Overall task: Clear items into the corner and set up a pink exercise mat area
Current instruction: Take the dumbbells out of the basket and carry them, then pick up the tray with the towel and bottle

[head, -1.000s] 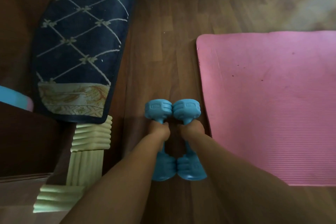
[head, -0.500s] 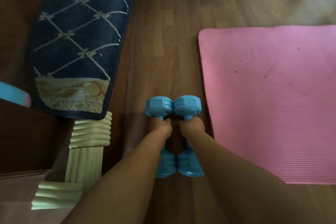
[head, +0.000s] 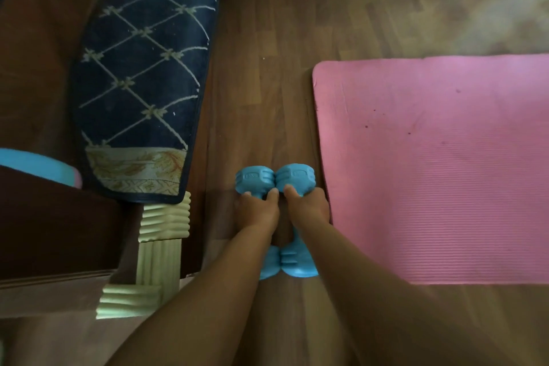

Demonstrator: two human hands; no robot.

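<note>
Blue moulded pair on plank floor (head: 267,83).
Your left grip (head: 257,211) clasps the left dumbbell (head: 254,178), right grip (head: 307,206) the right dumbbell (head: 295,175); ribbed pink mat (head: 439,172) beside.

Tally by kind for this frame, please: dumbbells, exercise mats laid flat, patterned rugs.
Dumbbells: 2, the left dumbbell held by the left hand and the right dumbbell held by the right hand
Exercise mats laid flat: 1, the pink mat
Patterned rugs: 1, the navy rug
Total: 4
</note>
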